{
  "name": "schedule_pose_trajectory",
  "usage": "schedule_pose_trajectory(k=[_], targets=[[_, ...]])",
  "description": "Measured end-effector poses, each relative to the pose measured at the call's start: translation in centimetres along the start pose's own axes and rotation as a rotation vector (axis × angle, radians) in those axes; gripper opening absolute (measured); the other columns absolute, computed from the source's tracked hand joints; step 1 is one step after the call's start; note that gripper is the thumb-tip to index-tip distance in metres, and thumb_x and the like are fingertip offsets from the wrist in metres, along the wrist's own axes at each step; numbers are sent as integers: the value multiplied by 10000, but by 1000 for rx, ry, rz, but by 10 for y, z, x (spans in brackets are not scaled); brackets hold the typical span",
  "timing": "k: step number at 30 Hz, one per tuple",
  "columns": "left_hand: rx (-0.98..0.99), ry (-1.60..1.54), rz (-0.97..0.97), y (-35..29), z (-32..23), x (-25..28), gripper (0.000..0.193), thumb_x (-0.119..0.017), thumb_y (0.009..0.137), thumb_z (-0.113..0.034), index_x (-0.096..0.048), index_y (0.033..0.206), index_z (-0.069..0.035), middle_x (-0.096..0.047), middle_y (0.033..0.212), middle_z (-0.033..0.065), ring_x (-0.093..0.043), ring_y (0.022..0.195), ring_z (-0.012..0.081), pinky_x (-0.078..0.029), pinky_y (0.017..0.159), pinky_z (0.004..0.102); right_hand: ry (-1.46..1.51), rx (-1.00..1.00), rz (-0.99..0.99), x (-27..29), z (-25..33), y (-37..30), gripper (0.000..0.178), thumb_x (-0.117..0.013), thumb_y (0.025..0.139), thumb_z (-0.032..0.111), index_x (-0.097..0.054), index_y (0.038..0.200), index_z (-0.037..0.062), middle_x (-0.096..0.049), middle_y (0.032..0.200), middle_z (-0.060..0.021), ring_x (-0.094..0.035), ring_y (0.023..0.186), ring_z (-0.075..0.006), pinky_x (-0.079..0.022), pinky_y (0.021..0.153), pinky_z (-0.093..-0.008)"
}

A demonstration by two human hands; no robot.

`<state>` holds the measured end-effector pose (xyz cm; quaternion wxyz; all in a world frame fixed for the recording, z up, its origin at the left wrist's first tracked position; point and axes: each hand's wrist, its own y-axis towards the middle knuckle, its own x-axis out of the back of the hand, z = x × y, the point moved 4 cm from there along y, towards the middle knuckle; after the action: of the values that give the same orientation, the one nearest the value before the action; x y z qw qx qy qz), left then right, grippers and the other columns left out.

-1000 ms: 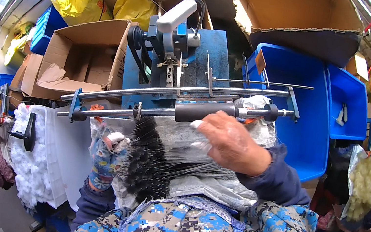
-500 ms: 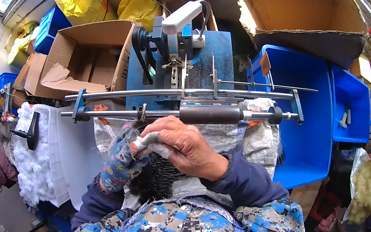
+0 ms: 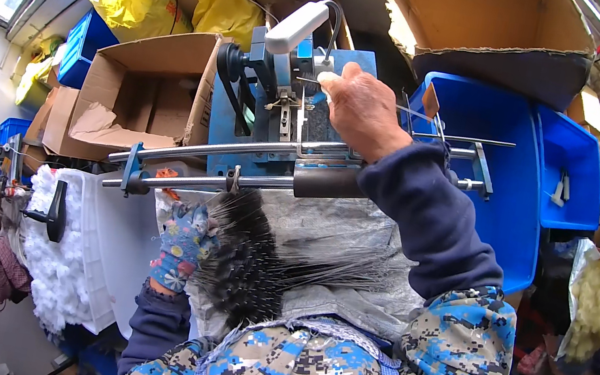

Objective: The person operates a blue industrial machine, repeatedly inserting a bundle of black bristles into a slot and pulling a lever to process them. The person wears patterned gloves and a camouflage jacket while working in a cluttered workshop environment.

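Note:
In a floral glove, my left hand (image 3: 182, 243) is low at the left, closed beside a bundle of black bristles (image 3: 247, 259). Its fingertips meet the edge of the bundle; what they pinch is hidden. Long dark strands fan out rightward over a grey-white sheet (image 3: 348, 232) on my lap. Far ahead, my right hand (image 3: 366, 111) reaches over the bar and roller (image 3: 329, 183) to a blue bench machine (image 3: 232, 115). Its fingers, with a white wrap at one tip, are curled together by the machine's metal parts. Anything between them is too small to make out.
An open cardboard box (image 3: 144, 92) stands left of the machine, a larger one (image 3: 496, 29) at the back right. Blue bins (image 3: 467, 241) stand on the right. White fluffy material (image 3: 56, 249) lies by a pale tray at the left. Other people work at both far sides.
My right hand has left my left hand and moved forward and right to the machine. The black bundle and its fanned strands now show more fully. My left hand has shifted slightly left.

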<state>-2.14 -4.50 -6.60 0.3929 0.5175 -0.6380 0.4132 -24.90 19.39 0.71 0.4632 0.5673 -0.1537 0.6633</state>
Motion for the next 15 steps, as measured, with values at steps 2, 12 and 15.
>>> schedule_pose_trajectory(k=[2,12,15], targets=[[7,-90,-49,6,-9,11,200,-672,683,-95,-651,881,-80,-621,802,99,-600,789,329,-468,688,399,-129,-7,57,-20,-14,7,139,-550,763,88,-653,852,57,-556,907,-170,-583,839,-316,-455,702,-428],[-6,-144,59,-7,0,10,264,-664,673,-82,-643,936,-87,-563,881,130,-561,847,346,-444,749,411,-169,-34,87,-34,-14,3,121,-550,743,87,-619,837,50,-561,922,-145,-582,854,-291,-436,724,-417],[-14,-125,8,1,-15,23,280,-675,652,-88,-656,931,-100,-559,850,124,-561,807,333,-444,715,418,-194,-18,88,-35,-15,3,117,-551,747,94,-617,835,53,-568,917,-140,-586,854,-282,-436,717,-406]])
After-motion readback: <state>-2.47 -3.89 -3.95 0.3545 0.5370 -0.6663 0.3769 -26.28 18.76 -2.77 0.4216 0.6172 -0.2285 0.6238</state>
